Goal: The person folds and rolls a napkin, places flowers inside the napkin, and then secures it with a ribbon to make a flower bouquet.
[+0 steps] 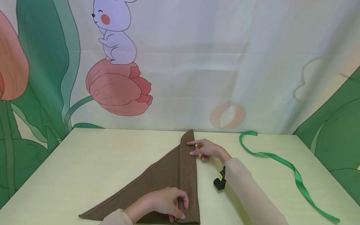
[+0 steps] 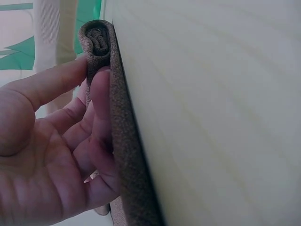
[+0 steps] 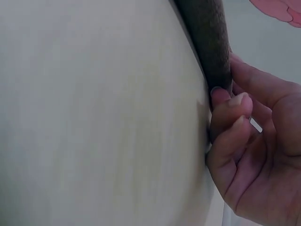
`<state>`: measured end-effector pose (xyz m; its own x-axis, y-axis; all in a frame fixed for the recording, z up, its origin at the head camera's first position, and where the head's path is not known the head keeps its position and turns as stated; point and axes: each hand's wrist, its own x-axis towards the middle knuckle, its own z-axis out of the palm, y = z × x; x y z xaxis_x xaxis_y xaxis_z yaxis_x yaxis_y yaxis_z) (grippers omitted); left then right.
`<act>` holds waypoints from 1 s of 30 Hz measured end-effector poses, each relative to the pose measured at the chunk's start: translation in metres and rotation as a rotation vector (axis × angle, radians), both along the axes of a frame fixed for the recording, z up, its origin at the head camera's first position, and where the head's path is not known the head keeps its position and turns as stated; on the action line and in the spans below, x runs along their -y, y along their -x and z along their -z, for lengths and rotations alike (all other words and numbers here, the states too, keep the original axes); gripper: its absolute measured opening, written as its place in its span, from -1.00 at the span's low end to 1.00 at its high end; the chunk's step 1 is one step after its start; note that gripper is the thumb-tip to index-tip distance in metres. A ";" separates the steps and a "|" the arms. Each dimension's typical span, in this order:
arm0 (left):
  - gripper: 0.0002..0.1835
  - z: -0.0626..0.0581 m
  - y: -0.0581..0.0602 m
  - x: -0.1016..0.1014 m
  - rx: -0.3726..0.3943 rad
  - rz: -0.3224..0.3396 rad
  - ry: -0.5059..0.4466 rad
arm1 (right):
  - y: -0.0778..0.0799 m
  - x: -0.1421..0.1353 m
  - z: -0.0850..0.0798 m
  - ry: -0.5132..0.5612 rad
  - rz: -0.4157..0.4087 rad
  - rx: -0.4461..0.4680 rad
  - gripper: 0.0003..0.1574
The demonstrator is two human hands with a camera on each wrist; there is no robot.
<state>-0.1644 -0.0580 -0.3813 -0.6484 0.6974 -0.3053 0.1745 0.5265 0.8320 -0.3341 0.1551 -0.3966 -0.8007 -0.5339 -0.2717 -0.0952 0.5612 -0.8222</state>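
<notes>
A brown cloth [image 1: 161,173] lies on the table as a triangle, its right side rolled into a long, flattened strip. My left hand [image 1: 166,203] pinches the near end of this roll [image 1: 189,181]. The left wrist view shows the spiral end of the roll [image 2: 98,41], with the left thumb [image 2: 59,82] against it and the curled fingers tucked against its inner side. At the far tip, my right hand [image 1: 206,148] holds the roll's right edge, one finger reaching over the top. In the right wrist view, curled fingers [image 3: 230,113] meet the roll [image 3: 214,42] low, near the tabletop.
A green ribbon [image 1: 295,172] trails in a wavy line along the right of the pale table [image 1: 50,190]. A small black camera [image 1: 220,181] sits at the right wrist. Behind the table hangs a curtain [image 1: 180,78] printed with a rabbit and tulips.
</notes>
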 end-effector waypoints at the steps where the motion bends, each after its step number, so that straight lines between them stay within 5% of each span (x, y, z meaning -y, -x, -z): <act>1: -0.82 0.000 -0.001 0.000 0.003 -0.001 -0.006 | 0.001 0.000 0.000 -0.005 0.008 0.000 -0.33; 15: -0.81 0.005 -0.005 -0.008 0.020 0.040 -0.032 | 0.011 -0.010 0.005 0.034 0.205 0.003 -0.17; 19: -0.81 0.003 -0.003 -0.009 0.000 0.029 -0.008 | 0.004 -0.011 0.002 0.042 0.176 -0.034 -0.17; 23: -0.80 0.000 -0.003 -0.008 -0.024 0.013 0.024 | -0.023 -0.012 -0.003 0.019 0.045 -0.026 -0.21; 30: -0.80 0.000 -0.001 -0.004 -0.023 0.008 0.047 | -0.095 -0.008 -0.011 0.014 -0.191 0.070 -0.33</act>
